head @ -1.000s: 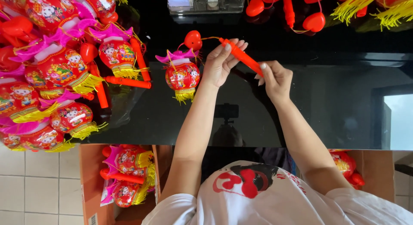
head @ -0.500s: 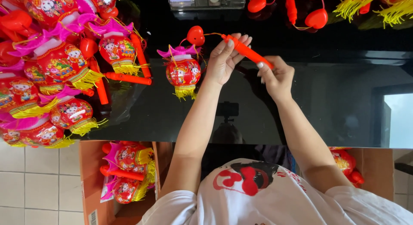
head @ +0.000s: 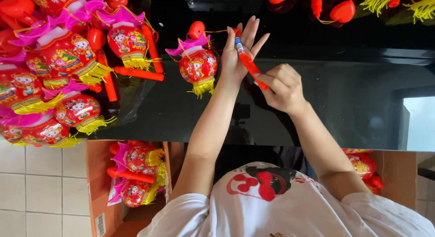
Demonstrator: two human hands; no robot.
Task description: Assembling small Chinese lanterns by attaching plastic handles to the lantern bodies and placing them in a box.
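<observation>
A red toy lantern with a pink top and yellow tassel lies on the black glossy table. Its cord runs to a red stick handle. My left hand is flat with the fingers spread, and the stick rests against its palm. My right hand grips the stick's lower end with closed fingers.
A heap of similar lanterns with red sticks covers the table's left side. More red parts and yellow tassels lie along the far edge. Cardboard boxes with lanterns stand on the tiled floor at lower left and lower right.
The left hand has opened from a grip to flat, spread fingers. The stick has swung from pointing right to more upright, and my right hand has moved down along it.
</observation>
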